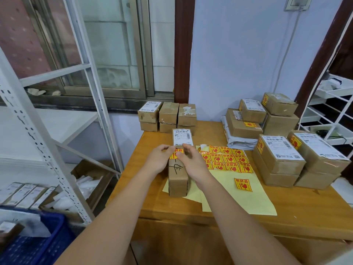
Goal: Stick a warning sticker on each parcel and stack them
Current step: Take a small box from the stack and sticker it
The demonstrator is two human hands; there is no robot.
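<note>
A long brown parcel [178, 176] with a white shipping label lies lengthwise on the wooden table [219, 203]. A yellow-and-red warning sticker [174, 154] sits on its top, just below the label. My left hand [159, 159] pinches the sticker's left edge. My right hand [191, 161] holds its right side, thumb pressing on it. A sheet of the same stickers [226, 159] lies to the right on yellow backing paper [248, 199], with one lone sticker [243, 184] nearer me.
Unstickered small boxes [168, 116] are stacked at the table's back edge. Stickered parcels [298, 159] are stacked at the right, more boxes [263, 119] behind them. White metal shelving [57, 150] stands left, a blue crate [44, 241] below it, a white rack [332, 115] far right.
</note>
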